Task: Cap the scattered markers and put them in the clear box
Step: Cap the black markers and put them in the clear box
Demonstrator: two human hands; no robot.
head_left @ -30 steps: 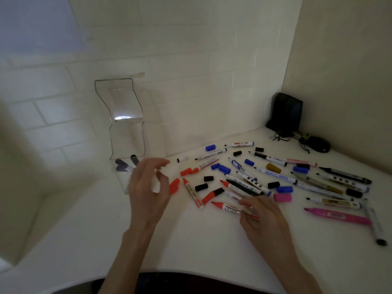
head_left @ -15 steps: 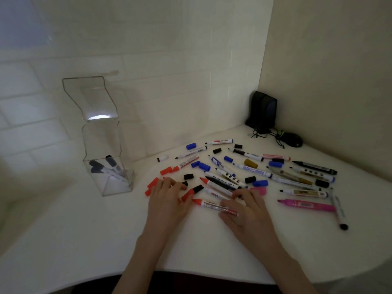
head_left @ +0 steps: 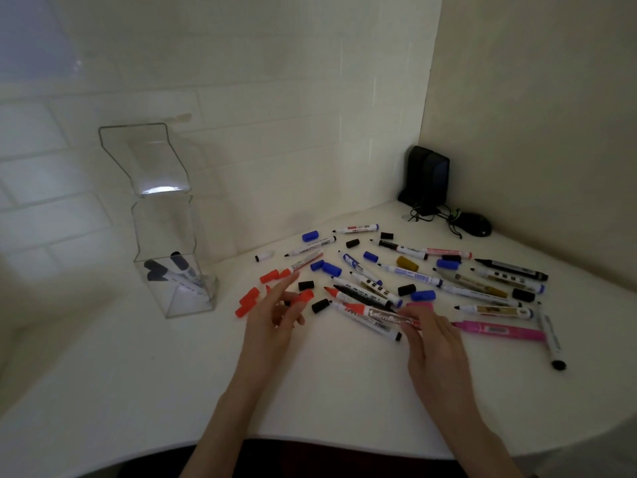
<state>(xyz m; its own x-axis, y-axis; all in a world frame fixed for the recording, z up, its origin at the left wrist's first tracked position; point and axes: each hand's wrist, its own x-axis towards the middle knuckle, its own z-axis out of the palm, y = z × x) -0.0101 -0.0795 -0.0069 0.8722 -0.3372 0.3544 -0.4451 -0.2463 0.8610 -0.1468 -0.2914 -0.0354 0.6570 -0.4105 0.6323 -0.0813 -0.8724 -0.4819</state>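
The left hand (head_left: 275,315) pinched a red cap (head_left: 304,296) in curled fingertips, with the index finger stretched forward. The right hand (head_left: 437,346) gripped the tail of an uncapped red marker (head_left: 379,312), whose tip pointed toward the cap without touching it. Beyond them, scattered markers (head_left: 412,274) and loose caps (head_left: 423,295) lay across the tabletop (head_left: 138,374). The clear box (head_left: 162,232) stood well to the left with its lid up, holding a few dark-capped markers (head_left: 186,270).

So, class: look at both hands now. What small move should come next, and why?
Probably bring the red cap, which the left hand seems to pinch, onto the bare tip of the red whiteboard marker. The right hand holds that marker by its tail, tip pointing toward the left hand, with cap and tip not yet joined.
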